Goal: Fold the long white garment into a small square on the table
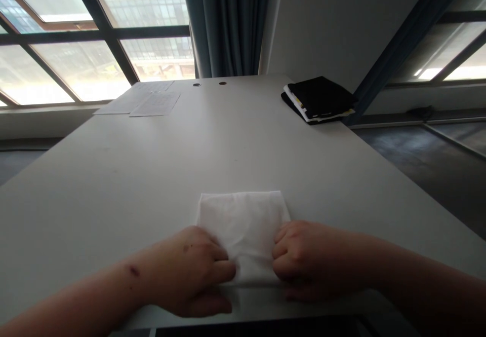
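**White cloth (243, 215) worked from both sides**

And here we are at the pale desk (228, 149), the cloth lying on its near part, its far edge straight and light creases across its middle. The left hand (193, 271) comes in over the left side, fingers curled onto the fabric, thumb stretched out apart from them. Opposite, the right hand (304, 253) bears on the right side, fingers bunched tight. Is either grip pinching cloth? From here, I cannot tell; the undersides are hidden.

Just this side of the hands, a dark object (258, 328) shows at the bottom. Up at the far end, printed papers (155, 103) lie on the left, a black-covered stack (322, 99) sits on the right, and a blue-grey curtain (228, 23) hangs behind.
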A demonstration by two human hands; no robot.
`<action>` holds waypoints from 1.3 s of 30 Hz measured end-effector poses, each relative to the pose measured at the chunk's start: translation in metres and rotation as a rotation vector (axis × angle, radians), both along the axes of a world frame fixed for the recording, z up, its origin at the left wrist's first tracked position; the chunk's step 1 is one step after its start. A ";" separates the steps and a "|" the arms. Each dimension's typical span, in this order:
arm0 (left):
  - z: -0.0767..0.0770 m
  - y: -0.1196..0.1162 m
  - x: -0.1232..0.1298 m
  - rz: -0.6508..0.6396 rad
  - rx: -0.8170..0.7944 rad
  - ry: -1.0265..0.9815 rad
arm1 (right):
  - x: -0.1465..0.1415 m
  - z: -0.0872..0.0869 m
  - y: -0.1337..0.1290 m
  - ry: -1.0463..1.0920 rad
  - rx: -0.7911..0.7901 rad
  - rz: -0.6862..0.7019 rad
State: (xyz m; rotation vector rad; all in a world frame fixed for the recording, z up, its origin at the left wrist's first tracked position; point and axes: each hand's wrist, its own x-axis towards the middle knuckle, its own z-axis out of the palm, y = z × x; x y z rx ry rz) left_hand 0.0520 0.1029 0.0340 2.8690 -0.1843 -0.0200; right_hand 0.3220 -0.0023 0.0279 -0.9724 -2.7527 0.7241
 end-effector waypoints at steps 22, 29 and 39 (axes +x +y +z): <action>-0.020 -0.020 0.016 0.241 0.000 0.008 | 0.028 -0.018 0.036 -0.113 0.131 -0.802; -0.019 -0.003 0.009 0.223 -0.054 -0.036 | 0.023 -0.007 0.035 0.202 -0.151 -0.927; -0.031 0.075 0.007 0.762 -0.213 -0.027 | 0.039 0.003 0.036 0.307 -0.562 -0.893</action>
